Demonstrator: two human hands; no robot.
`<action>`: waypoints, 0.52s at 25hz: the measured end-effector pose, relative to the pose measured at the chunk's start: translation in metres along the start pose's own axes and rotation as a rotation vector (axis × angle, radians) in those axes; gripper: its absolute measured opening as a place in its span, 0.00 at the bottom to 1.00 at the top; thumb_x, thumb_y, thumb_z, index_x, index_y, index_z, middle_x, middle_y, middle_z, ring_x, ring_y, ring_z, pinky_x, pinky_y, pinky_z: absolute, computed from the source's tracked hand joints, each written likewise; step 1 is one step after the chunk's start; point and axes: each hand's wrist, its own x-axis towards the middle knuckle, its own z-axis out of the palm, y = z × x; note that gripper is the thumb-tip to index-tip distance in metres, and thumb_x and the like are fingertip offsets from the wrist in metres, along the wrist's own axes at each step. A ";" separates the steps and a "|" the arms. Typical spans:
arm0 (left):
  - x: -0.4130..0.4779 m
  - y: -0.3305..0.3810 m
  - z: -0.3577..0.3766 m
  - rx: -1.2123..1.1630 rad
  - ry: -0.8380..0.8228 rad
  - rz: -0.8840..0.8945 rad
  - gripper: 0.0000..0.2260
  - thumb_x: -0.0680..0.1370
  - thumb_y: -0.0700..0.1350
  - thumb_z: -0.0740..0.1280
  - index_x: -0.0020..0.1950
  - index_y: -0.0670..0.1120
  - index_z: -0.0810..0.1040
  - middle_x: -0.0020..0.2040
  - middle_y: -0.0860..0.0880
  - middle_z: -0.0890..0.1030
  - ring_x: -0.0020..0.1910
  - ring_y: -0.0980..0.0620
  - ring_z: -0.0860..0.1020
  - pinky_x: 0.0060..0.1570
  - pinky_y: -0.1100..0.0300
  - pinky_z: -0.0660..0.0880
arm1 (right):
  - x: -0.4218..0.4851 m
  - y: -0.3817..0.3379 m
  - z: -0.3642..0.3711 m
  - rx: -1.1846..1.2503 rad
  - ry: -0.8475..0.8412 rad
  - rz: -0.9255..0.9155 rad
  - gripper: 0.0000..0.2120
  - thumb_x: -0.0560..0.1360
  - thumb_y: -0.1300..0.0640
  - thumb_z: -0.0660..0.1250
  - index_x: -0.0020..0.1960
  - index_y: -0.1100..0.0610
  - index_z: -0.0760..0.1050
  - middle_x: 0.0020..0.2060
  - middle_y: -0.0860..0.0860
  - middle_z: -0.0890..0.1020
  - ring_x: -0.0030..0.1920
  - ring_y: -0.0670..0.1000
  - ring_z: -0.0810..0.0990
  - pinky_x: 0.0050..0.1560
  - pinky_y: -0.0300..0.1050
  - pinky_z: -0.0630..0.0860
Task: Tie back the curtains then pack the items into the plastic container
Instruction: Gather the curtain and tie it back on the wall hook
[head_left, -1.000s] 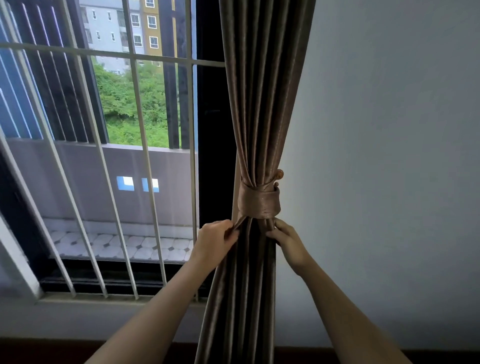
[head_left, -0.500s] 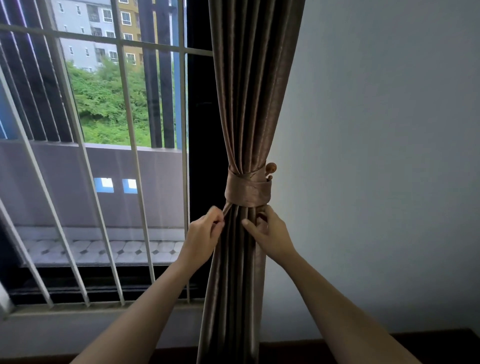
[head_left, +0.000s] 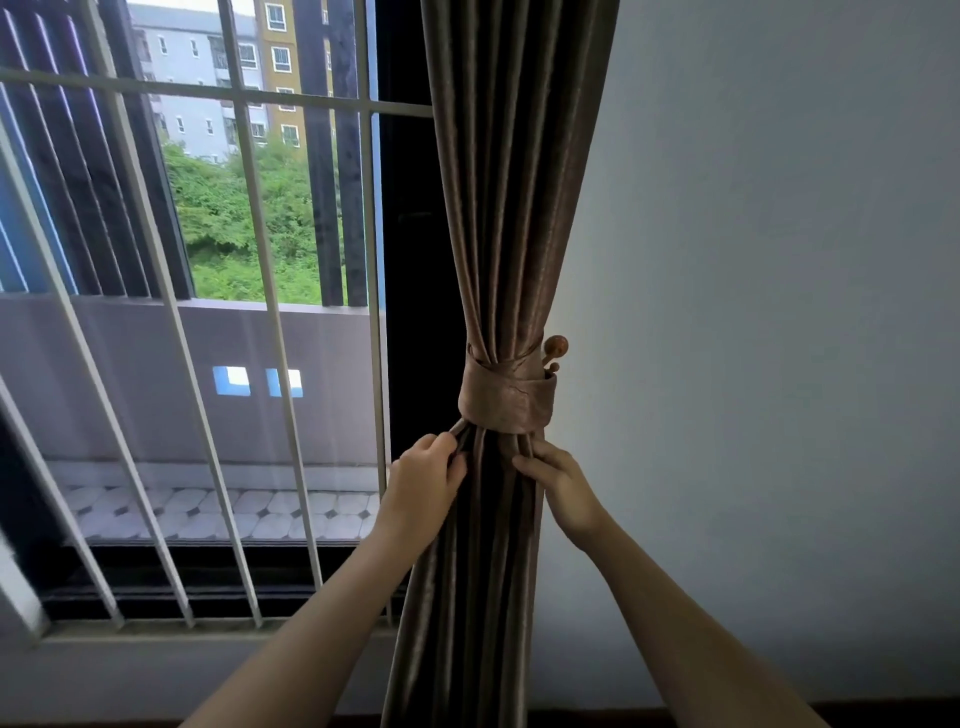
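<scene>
A brown curtain (head_left: 511, 218) hangs gathered at the window's right edge. A matching fabric tieback (head_left: 506, 402) is wrapped round its middle and hooked over a round wooden wall knob (head_left: 556, 345). Just below the tieback my left hand (head_left: 423, 488) grips the left folds of the curtain. On the right side, my right hand (head_left: 558, 480) pinches the folds at the same height. No plastic container or loose items are in view.
White window bars (head_left: 244, 312) cover the glass to the left, with a balcony wall and buildings beyond. A bare grey wall (head_left: 753, 364) fills the right. The window sill (head_left: 156, 631) runs below the bars.
Both hands stay just under the tieback, shifting their hold on the folds; my right hand has moved from the front of the curtain toward its right side. The camera view has shifted slightly.
</scene>
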 end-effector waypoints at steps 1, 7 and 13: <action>-0.009 0.005 -0.002 0.012 0.006 0.025 0.08 0.77 0.42 0.63 0.39 0.42 0.72 0.31 0.52 0.71 0.26 0.58 0.69 0.29 0.66 0.67 | -0.004 0.001 0.001 0.015 -0.025 -0.036 0.18 0.70 0.56 0.62 0.53 0.67 0.77 0.52 0.62 0.80 0.55 0.56 0.79 0.57 0.44 0.74; -0.047 0.027 -0.003 0.072 0.028 0.147 0.08 0.77 0.45 0.60 0.39 0.43 0.70 0.30 0.53 0.69 0.22 0.61 0.64 0.23 0.73 0.69 | -0.018 0.005 -0.011 -0.068 -0.032 -0.068 0.21 0.70 0.51 0.63 0.48 0.70 0.74 0.46 0.66 0.79 0.47 0.60 0.78 0.51 0.49 0.75; -0.036 0.021 -0.003 -0.063 0.052 -0.057 0.07 0.75 0.44 0.67 0.45 0.45 0.70 0.30 0.56 0.72 0.26 0.61 0.72 0.29 0.69 0.68 | -0.032 -0.001 -0.012 -0.475 0.171 -0.168 0.05 0.75 0.51 0.66 0.45 0.50 0.79 0.40 0.44 0.83 0.44 0.42 0.80 0.47 0.34 0.74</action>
